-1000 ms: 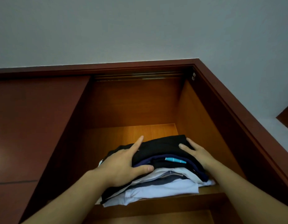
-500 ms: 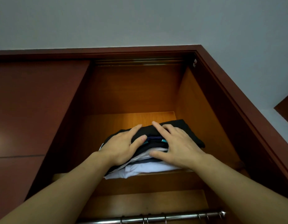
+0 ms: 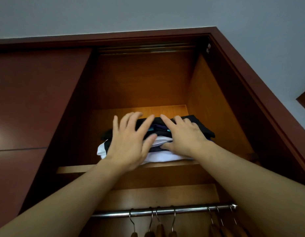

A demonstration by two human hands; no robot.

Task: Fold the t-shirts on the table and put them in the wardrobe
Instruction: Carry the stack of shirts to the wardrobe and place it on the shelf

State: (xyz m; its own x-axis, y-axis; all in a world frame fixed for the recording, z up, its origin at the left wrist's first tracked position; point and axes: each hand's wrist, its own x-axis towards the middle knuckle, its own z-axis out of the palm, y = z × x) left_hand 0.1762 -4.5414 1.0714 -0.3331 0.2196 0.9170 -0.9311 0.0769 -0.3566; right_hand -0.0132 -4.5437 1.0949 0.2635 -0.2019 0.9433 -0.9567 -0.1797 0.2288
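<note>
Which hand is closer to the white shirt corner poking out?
Left. The left hand sits right beside the white shirt corner; the right hand rests on the far side of the pile.

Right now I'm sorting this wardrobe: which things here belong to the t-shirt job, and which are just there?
Job: stack of folded t-shirts; wardrobe shelf under it; left hand; right hand.
Just there: hanging rail; hangers; sliding door.

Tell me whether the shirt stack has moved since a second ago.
Yes: the shirt stack slid back, deeper onto the shelf, no longer overhanging its front edge.
</note>
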